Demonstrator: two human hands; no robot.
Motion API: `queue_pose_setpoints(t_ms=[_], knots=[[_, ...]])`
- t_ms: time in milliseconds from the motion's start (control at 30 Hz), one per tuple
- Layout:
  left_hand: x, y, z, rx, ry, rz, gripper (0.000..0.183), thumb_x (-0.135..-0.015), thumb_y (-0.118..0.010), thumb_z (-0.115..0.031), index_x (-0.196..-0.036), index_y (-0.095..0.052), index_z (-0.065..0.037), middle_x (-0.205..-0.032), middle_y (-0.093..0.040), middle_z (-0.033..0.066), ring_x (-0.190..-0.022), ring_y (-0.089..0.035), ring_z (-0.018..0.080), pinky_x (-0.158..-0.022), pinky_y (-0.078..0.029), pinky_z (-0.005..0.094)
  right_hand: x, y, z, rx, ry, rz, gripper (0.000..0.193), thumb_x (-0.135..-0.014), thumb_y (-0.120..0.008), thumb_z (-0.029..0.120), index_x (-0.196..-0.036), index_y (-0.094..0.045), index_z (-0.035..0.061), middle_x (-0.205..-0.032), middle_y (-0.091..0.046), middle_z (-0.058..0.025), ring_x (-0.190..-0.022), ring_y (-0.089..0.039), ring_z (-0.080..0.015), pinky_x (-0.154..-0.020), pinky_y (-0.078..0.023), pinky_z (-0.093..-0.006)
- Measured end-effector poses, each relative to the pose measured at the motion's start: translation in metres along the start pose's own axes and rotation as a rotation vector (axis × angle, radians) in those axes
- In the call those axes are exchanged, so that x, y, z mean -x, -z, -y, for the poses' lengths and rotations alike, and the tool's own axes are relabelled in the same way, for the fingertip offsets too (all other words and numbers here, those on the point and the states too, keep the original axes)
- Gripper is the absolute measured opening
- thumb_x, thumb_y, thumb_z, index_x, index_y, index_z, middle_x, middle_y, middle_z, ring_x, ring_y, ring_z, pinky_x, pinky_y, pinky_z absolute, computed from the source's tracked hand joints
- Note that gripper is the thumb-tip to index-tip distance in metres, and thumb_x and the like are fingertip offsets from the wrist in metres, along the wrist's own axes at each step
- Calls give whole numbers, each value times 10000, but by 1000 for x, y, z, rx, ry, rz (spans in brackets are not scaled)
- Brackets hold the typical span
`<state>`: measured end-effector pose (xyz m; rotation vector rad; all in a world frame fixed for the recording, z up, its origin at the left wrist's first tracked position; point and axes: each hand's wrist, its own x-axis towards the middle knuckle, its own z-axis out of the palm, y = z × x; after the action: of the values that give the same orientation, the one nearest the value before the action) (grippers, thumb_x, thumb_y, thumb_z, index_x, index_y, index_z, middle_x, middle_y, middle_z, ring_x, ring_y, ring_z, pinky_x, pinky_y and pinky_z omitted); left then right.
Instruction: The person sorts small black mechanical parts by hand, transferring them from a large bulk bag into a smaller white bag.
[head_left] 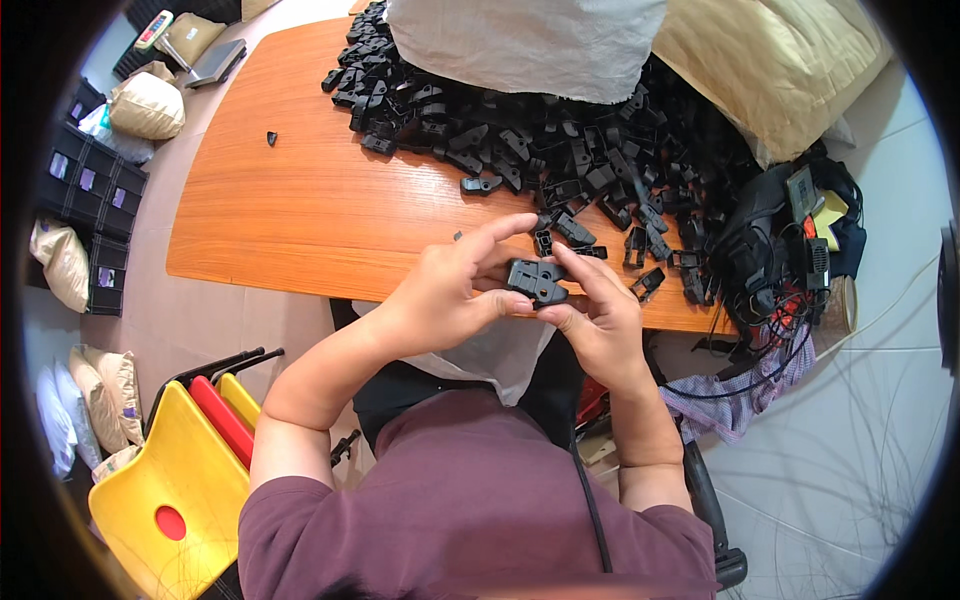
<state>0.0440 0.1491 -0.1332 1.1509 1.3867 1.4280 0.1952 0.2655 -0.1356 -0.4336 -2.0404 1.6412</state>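
Note:
Between my two hands, just over the near edge of the wooden table [260, 210], I hold a small black plastic part [537, 282] with molded slots and a small hole. My left hand [455, 285] grips its left end, thumb below and index finger raised away. The thumb and fingers of my right hand [600, 315] pinch its right side. Right behind my fingers lie several loose black plastic parts [574, 230]. A large pile of similar parts [490, 140] covers the back of the table. What the held part's underside looks like is hidden.
A white sack [530, 45] rests on the pile, beside a tan paper sack [770, 70]. Tangled cables and a black bag [760, 230] crowd the right edge. One small black piece [272, 138] lies far left. Yellow chairs [170, 490] stand at the lower left.

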Motion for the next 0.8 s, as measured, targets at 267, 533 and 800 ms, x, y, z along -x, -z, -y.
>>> queue_pose_setpoints(t_ms=[267, 533, 800], knots=[[9, -1, 15, -92, -113, -2, 555, -749, -682, -24, -1240, -426, -1, -1019, -632, 135, -920, -604, 135, -792, -482, 267, 7, 2, 5, 247, 74, 14, 297, -747, -659, 8, -1037, -597, -2, -883, -610, -99, -768, -610, -164, -702, -505, -262], [-21, 38, 21, -790, -160, -145, 425, -709, -698, -219, -1068, -567, -33, -938, -627, 116, -832, -607, 252, -745, -485, 337, 38, -4, -32, 696, 240, 213, 198, -700, -689, 110, -883, -623, 71, -749, -581, -88, -631, -580, -271, -552, -472, -339], [-52, 52, 52, -1198, -278, -325, 261, -728, -654, -161, -965, -604, -62, -873, -572, 102, -802, -565, 280, -721, -479, 356, -75, 17, -17, 1161, 541, -59, 174, -646, -603, 33, -812, -620, 83, -864, -547, -62, -849, -541, -234, -602, -481, -309]])
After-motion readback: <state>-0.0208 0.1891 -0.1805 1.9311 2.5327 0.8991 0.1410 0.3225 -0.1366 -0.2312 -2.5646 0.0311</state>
